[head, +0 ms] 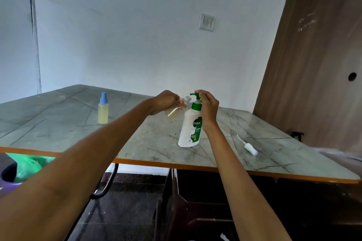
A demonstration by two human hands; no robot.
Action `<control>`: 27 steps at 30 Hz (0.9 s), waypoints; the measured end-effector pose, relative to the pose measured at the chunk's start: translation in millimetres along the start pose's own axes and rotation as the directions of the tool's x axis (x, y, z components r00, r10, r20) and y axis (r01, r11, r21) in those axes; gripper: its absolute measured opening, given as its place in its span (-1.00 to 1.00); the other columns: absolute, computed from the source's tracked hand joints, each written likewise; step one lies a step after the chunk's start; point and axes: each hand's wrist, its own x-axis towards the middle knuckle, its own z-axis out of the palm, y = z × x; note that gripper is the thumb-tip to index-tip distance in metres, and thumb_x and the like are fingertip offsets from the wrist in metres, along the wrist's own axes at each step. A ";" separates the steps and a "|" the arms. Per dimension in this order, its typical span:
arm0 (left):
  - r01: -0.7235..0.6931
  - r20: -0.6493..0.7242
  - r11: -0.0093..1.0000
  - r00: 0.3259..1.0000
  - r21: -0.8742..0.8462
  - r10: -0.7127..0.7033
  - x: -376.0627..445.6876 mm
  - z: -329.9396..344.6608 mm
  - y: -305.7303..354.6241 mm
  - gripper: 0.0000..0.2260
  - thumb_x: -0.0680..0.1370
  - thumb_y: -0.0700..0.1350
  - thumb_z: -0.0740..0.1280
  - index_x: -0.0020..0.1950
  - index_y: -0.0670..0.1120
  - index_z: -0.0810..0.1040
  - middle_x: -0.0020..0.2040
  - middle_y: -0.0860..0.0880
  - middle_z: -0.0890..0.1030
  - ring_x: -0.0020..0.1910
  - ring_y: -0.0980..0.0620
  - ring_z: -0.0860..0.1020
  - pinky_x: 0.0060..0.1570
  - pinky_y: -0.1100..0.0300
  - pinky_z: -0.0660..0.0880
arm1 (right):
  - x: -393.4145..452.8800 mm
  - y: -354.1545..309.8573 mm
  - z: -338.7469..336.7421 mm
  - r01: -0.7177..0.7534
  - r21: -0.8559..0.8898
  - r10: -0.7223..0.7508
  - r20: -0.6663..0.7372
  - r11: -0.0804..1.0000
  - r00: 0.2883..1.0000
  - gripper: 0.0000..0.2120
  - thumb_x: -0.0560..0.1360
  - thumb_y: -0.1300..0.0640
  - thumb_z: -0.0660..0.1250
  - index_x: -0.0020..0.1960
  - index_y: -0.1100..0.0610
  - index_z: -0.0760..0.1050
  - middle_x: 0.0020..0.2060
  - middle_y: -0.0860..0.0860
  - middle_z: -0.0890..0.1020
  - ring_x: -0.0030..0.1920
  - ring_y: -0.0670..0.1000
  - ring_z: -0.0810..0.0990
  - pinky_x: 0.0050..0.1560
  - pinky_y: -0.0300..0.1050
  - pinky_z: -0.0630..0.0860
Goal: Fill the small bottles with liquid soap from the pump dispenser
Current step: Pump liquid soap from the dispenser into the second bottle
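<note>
A white pump dispenser (191, 127) with a green pump head stands on the marble-patterned table (64, 121). My right hand (208, 106) rests on top of the pump head, fingers curved over it. My left hand (165, 101) grips a small clear bottle (175, 112) partly filled with yellowish liquid, tilted with its open neck under the pump's spout. A second small bottle (103, 110), full of yellowish liquid and capped with a blue spray top, stands upright to the left. A white spray cap with its tube (249, 147) lies on the table to the right.
The table has an orange front edge (156, 162) and stands against a white wall. A brown wooden door (313, 64) is at the right. A bin with a green bag (23, 166) sits at the lower left, and dark furniture is under the table.
</note>
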 end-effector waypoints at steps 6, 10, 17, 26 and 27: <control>-0.011 -0.013 0.997 1.000 0.078 0.012 7.4 -6.0 12.0 -0.76 0.50 -0.22 0.31 0.11 -0.32 0.57 0.12 -0.31 0.57 0.01 -0.13 0.51 0.01 0.10 0.41 | 24.5 -28.3 3.4 -0.228 -0.184 0.252 0.114 0.956 0.961 -0.69 0.60 0.14 0.09 0.04 0.22 0.59 -0.10 0.08 0.60 -0.16 -0.03 0.50 -0.12 -0.19 0.42; -0.004 -0.010 0.993 1.000 0.119 0.006 7.0 -7.1 18.6 -0.67 0.44 -0.19 0.35 0.16 -0.31 0.54 0.09 -0.26 0.58 0.01 -0.11 0.51 0.02 0.12 0.41 | 50.6 -38.3 12.9 -0.356 -0.422 0.473 0.211 0.834 0.856 -0.54 0.63 0.10 -0.08 0.17 0.22 0.56 -0.09 0.10 0.54 -0.14 0.02 0.45 -0.18 -0.17 0.38; -0.016 -0.021 0.993 1.000 0.114 0.019 4.5 -8.6 20.8 -0.62 0.32 -0.16 0.34 0.04 -0.37 0.56 -0.11 -0.20 0.54 -0.10 -0.07 0.46 -0.05 0.10 0.34 | 63.4 -32.9 20.8 -0.426 -0.662 0.655 0.130 0.616 0.744 -0.82 0.50 0.17 0.04 -0.04 0.14 0.40 0.13 0.16 0.61 -0.03 0.11 0.50 -0.10 -0.07 0.41; -0.012 -0.012 0.990 1.000 0.143 0.014 3.8 -9.0 23.6 -0.77 0.48 -0.27 0.30 0.06 -0.40 0.55 -0.09 -0.19 0.53 -0.09 -0.06 0.44 -0.06 0.12 0.34 | 58.4 -44.0 24.6 -0.298 -0.802 0.639 0.131 0.518 0.758 -0.72 0.52 0.16 -0.07 -0.10 0.11 0.42 -0.12 0.09 0.68 -0.17 0.05 0.53 0.01 -0.01 0.42; -0.013 -0.005 0.989 1.000 0.145 0.014 3.8 -8.7 22.1 -0.77 0.48 -0.27 0.30 0.05 -0.40 0.56 -0.09 -0.19 0.53 -0.09 -0.06 0.44 -0.07 0.12 0.34 | 58.2 -42.0 24.9 -0.287 -0.812 0.636 0.128 0.507 0.761 -0.73 0.52 0.16 -0.07 -0.08 0.12 0.42 -0.06 0.11 0.68 -0.14 0.06 0.53 0.01 0.00 0.44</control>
